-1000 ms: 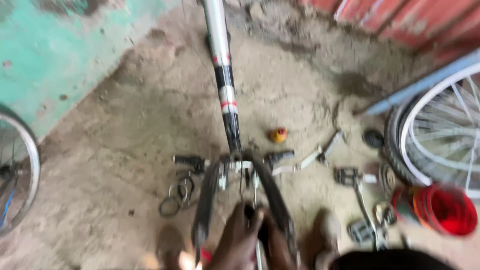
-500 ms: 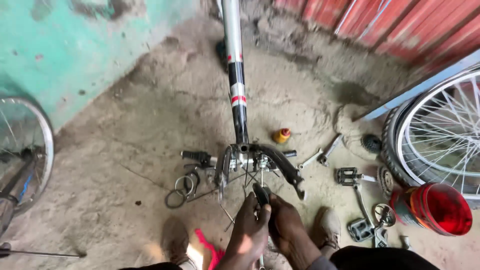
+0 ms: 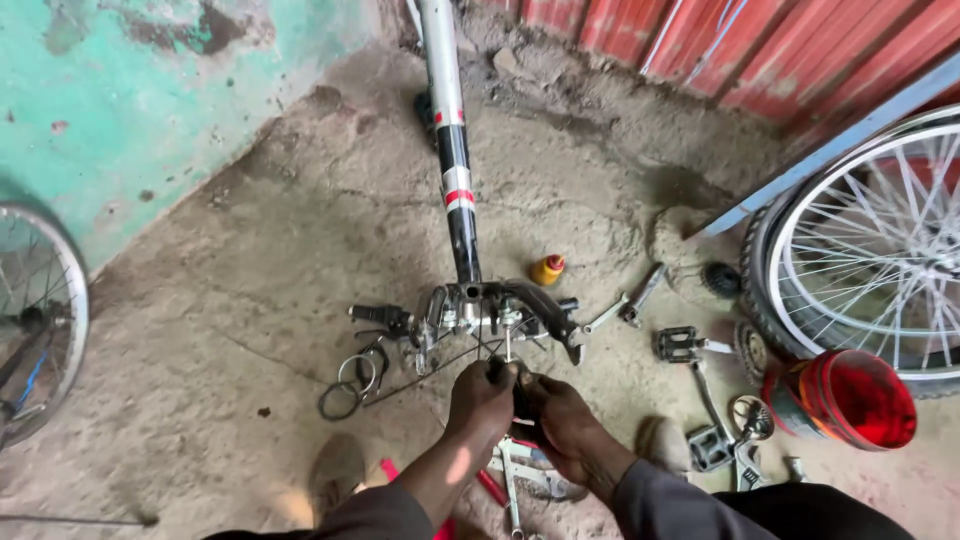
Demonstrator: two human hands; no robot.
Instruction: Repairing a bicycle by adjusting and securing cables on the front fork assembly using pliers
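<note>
Greasy fingers (image 3: 500, 372) closed — pinching thin cable (image 3: 508, 345).

Hands: two, left hand (image 3: 483, 397), right hand (image 3: 560, 415)
Bicycle wheels: two, wheel (image 3: 880, 250), second wheel (image 3: 35, 300)
Pedals: two, pedal (image 3: 678, 344), second pedal (image 3: 708, 447)
Oil bottles: one, oil bottle (image 3: 547, 269)
Red tubs: one, red tub (image 3: 845, 398)

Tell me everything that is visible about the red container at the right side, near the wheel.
The red container is a round bucket-like tub of glossy, translucent red material that looks like plastic. It lies tipped on its side on the dirt floor, its open mouth turned toward the camera, with a darker band around its left end. It sits at the foot of the spoked bicycle wheel and seems to touch the tyre. Loose pedals and metal parts lie just left of it. Neither hand is near it.
</note>
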